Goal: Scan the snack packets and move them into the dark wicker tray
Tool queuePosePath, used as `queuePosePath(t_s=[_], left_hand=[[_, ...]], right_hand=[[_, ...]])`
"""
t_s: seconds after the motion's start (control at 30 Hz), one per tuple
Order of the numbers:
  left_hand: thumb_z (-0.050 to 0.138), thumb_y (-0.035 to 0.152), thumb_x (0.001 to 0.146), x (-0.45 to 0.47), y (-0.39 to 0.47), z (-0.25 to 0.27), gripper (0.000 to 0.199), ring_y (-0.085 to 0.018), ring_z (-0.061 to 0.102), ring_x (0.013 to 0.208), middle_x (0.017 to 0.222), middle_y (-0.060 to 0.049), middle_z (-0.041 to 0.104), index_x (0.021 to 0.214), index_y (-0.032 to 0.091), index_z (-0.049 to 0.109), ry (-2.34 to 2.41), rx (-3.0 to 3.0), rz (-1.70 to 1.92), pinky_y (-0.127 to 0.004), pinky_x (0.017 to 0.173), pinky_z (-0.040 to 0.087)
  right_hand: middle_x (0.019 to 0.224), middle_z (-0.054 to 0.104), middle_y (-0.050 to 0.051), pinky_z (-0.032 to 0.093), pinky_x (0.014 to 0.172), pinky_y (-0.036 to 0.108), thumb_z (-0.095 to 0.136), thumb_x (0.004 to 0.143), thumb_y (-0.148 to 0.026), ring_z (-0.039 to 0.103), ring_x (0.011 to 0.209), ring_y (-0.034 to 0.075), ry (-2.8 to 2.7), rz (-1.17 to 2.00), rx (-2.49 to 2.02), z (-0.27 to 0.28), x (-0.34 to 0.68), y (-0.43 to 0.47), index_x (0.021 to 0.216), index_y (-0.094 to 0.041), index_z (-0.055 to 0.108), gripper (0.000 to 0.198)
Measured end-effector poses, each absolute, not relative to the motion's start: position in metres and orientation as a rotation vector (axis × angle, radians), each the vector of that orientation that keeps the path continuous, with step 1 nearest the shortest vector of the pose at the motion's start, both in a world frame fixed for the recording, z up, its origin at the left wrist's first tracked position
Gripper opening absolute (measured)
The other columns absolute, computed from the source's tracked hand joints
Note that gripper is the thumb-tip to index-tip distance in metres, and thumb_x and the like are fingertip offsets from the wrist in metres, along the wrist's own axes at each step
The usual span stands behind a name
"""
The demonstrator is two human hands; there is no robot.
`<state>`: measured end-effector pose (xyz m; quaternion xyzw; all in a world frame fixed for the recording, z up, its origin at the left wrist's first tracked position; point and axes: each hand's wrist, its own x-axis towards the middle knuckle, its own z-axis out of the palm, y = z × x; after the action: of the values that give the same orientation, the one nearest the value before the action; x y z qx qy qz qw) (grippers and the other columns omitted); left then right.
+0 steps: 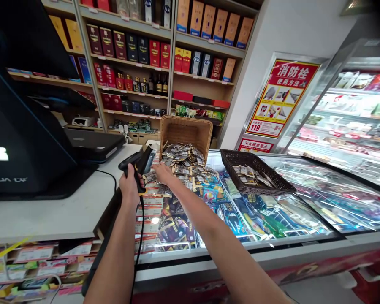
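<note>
My left hand (130,182) is wrapped round the handle of a black barcode scanner (136,166), whose cord hangs down past my wrist. Just right of it, my right hand (163,173) has its fingers closed on a small brown-and-silver snack packet (150,177), close to the scanner. Beneath and beyond that hand, a heap of similar packets (185,158) spills out of a tipped tan wicker basket (186,126) onto the glass freezer top. My right fingertips are partly hidden.
A dark wicker basket (256,169) with several packets stands on the glass-topped freezer (221,249) to the right. On the left, a white counter (66,215) carries a black checkout machine (28,139). Shelves (129,61) of boxed bottles line the back.
</note>
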<state>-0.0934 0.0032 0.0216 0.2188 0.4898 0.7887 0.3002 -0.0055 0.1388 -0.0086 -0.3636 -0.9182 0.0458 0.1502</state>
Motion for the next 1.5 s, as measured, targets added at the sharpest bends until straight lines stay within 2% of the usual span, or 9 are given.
queuePosePath(t_s=[0.07, 0.2, 0.33, 0.47, 0.67, 0.83, 0.97, 1.17, 1.5], left_hand=[[0.074, 0.072, 0.07, -0.091, 0.002, 0.022, 0.06, -0.009, 0.05, 0.043, 0.059, 0.005, 0.054, 0.082, 0.02, 0.048, 1.291, 0.6, 2.091, -0.021, 0.039, 0.036], [0.075, 0.071, 0.072, -0.09, 0.002, 0.02, 0.059, -0.009, 0.051, 0.043, 0.061, 0.006, 0.055, 0.082, 0.02, 0.047, 1.276, 0.647, 2.08, -0.021, 0.041, 0.038], [0.073, 0.073, 0.072, -0.089, 0.003, 0.021, 0.06, -0.01, 0.051, 0.044, 0.061, 0.006, 0.054, 0.086, 0.02, 0.049, 1.267, 0.708, 2.093, -0.022, 0.042, 0.04], [0.074, 0.074, 0.071, -0.085, 0.003, 0.026, 0.061, -0.009, 0.05, 0.044, 0.064, 0.005, 0.055, 0.086, 0.02, 0.048, 1.227, 0.759, 2.115, -0.023, 0.041, 0.038], [0.078, 0.07, 0.072, -0.074, 0.006, 0.027, 0.059, -0.012, 0.052, 0.049, 0.063, 0.004, 0.055, 0.085, 0.019, 0.053, 1.2, 0.895, 1.977, -0.024, 0.041, 0.037], [0.081, 0.071, 0.069, -0.068, 0.009, 0.021, 0.061, -0.01, 0.048, 0.045, 0.068, 0.002, 0.059, 0.085, 0.019, 0.055, 1.174, 1.097, 1.789, -0.024, 0.037, 0.037], [0.084, 0.067, 0.067, -0.061, 0.007, 0.017, 0.059, -0.01, 0.048, 0.044, 0.064, 0.001, 0.057, 0.085, 0.019, 0.055, 1.149, 1.221, 1.55, -0.022, 0.037, 0.036], [0.078, 0.072, 0.071, -0.049, -0.003, 0.019, 0.06, -0.009, 0.045, 0.043, 0.064, 0.0, 0.058, 0.082, 0.017, 0.055, 1.169, 1.397, 1.142, -0.022, 0.039, 0.035], [0.073, 0.071, 0.08, -0.052, 0.003, 0.012, 0.058, -0.008, 0.044, 0.043, 0.062, -0.001, 0.057, 0.084, 0.015, 0.057, 1.133, 1.481, 1.06, -0.021, 0.041, 0.034]], right_hand=[[0.14, 0.064, 0.013, 0.041, 0.113, 0.045, 0.066, 0.084, -0.008, 0.046, 0.142, 0.031, -2.786, 0.114, -1.135, 0.002, -0.024, 0.145, 0.133, -0.019, 0.063, 0.05], [0.128, 0.069, 0.015, 0.04, 0.113, 0.043, 0.084, 0.071, -0.015, 0.05, 0.136, 0.035, -2.855, 0.131, -1.179, 0.018, -0.035, 0.152, 0.104, -0.017, 0.072, 0.035], [0.122, 0.066, 0.007, 0.047, 0.095, 0.032, 0.083, 0.079, -0.029, 0.059, 0.119, 0.027, -2.756, 0.233, -0.905, 0.023, -0.016, 0.146, 0.102, -0.022, 0.07, 0.028], [0.099, 0.065, 0.0, 0.045, 0.083, 0.026, 0.076, 0.083, -0.022, 0.06, 0.094, 0.017, -2.316, 0.394, -0.889, 0.026, 0.031, 0.145, 0.102, -0.021, 0.066, 0.022], [0.076, 0.066, -0.003, 0.047, 0.07, 0.025, 0.082, 0.06, -0.012, 0.061, 0.073, 0.015, -1.691, 0.923, -1.046, 0.021, 0.141, 0.138, 0.086, -0.018, 0.063, 0.033], [0.077, 0.067, -0.001, 0.041, 0.059, 0.021, 0.079, 0.067, -0.041, 0.053, 0.065, 0.01, -1.133, 1.086, -0.92, -0.004, 0.202, 0.12, 0.088, -0.017, 0.073, 0.033], [0.075, 0.062, -0.002, 0.032, 0.047, 0.023, 0.074, 0.068, -0.052, 0.042, 0.056, 0.009, -0.942, 1.085, -0.972, -0.02, 0.214, 0.118, 0.092, -0.017, 0.074, 0.042], [0.072, 0.061, -0.001, 0.033, 0.049, 0.025, 0.076, 0.068, -0.053, 0.044, 0.058, 0.011, -0.79, 1.074, -1.025, -0.018, 0.224, 0.121, 0.092, -0.017, 0.075, 0.044], [0.071, 0.058, -0.001, 0.034, 0.048, 0.025, 0.069, 0.078, -0.049, 0.038, 0.054, 0.009, -0.754, 0.949, -1.032, -0.024, 0.232, 0.126, 0.09, -0.017, 0.071, 0.035]])
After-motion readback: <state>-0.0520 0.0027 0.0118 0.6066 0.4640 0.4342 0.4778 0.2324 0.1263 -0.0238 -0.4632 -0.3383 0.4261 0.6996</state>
